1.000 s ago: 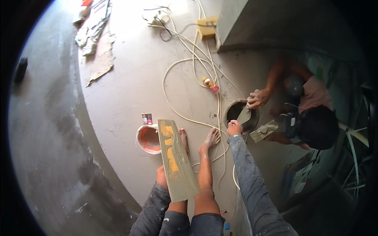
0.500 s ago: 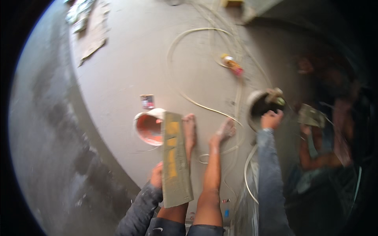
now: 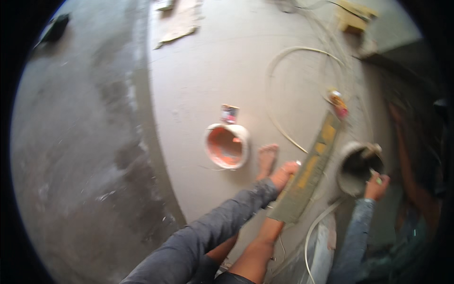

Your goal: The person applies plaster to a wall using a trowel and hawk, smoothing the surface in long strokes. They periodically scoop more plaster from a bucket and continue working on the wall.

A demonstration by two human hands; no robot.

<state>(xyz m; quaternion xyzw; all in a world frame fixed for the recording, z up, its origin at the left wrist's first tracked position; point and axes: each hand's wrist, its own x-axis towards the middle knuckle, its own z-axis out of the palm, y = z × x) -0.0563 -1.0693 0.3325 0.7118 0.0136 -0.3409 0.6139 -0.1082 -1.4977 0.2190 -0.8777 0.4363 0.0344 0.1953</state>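
Observation:
My left hand (image 3: 285, 174) grips a long, flat plastering board (image 3: 308, 173), grey-green with worn yellow patches. The board slants over my right leg, its far end beside the dark bucket. My right hand (image 3: 377, 186) is closed at the mouth of that mortar-smeared bucket (image 3: 346, 179). A small yellow-green bit shows at its fingers, but what it holds is too blurred to name. A tan lump (image 3: 371, 150) sits on the bucket's far rim. Left of my feet, a white bucket (image 3: 245, 147) with an orange-stained inside lies open toward me.
Pale hose (image 3: 270, 80) loops across the floor near a yellow-and-red object (image 3: 338, 104). A small printed packet (image 3: 230, 113) lies beyond the white bucket. A yellow block (image 3: 352, 19) stands far right. Wet grey floor (image 3: 94, 156) spans the left. Another person's arm (image 3: 411, 175) shows dimly at right.
My left hand has carried the board rightward and tilted it toward the dark bucket. My right hand remains at that bucket's mouth. The whole view has swung left.

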